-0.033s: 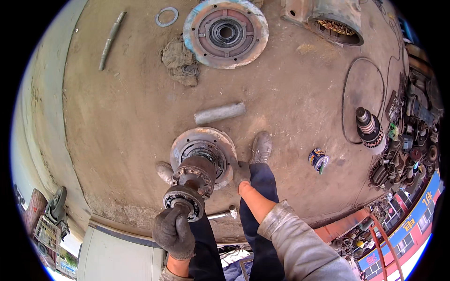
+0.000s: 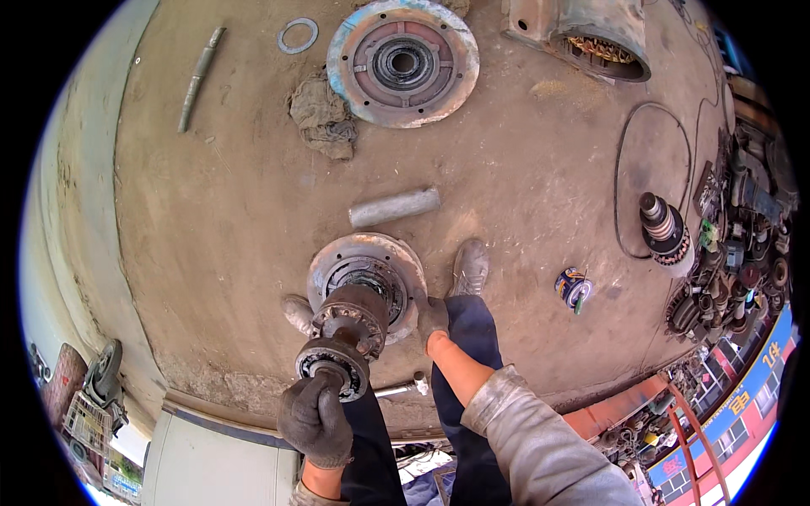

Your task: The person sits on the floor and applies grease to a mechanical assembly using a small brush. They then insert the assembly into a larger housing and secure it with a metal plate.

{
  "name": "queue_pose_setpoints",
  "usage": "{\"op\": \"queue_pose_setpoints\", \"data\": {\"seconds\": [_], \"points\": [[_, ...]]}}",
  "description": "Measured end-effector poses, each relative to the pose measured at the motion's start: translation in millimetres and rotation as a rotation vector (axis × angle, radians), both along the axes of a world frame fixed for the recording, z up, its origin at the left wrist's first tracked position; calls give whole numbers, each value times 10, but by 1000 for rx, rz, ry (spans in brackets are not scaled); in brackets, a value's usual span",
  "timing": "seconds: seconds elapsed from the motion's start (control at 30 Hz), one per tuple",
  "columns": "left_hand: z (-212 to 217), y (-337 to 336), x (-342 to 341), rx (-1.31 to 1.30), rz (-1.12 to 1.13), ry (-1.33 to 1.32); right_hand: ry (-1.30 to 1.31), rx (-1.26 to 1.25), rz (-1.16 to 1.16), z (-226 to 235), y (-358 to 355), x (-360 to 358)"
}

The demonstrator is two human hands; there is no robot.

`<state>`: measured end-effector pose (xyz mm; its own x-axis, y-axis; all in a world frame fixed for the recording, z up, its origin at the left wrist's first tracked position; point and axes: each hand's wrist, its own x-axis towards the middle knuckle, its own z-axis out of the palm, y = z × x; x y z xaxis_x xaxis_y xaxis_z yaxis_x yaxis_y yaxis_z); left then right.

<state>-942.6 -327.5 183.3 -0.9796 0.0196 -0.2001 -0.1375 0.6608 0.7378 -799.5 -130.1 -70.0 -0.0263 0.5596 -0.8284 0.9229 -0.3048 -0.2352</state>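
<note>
The motor rotor (image 2: 350,325) stands nearly upright between the person's shoes on the concrete floor (image 2: 253,211), its long axis running from the round end plate (image 2: 371,261) below up to the bearing (image 2: 331,364) on top. The left hand (image 2: 316,422), gloved, grips the bearing end. The right hand (image 2: 432,316) clasps the end plate's rim, lower and to the right.

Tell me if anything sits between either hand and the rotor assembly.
Nothing visible does. The left hand already grips the bearing end of the rotor assembly, and the right hand rests against its round end plate.
</note>
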Motion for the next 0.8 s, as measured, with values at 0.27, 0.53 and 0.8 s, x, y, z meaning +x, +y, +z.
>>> {"op": "queue_pose_setpoints", "data": {"seconds": [0.27, 0.53, 0.8], "points": [[90, 294, -108, 37, 204, -61, 19, -594, -385, 256, 169, 171], [75, 655, -94, 36, 296, -192, 126, -552, -601, 248, 408, 145], [92, 754, -50, -29, 111, -180, 3, -634, -364, 289, 1000, 126]]}}
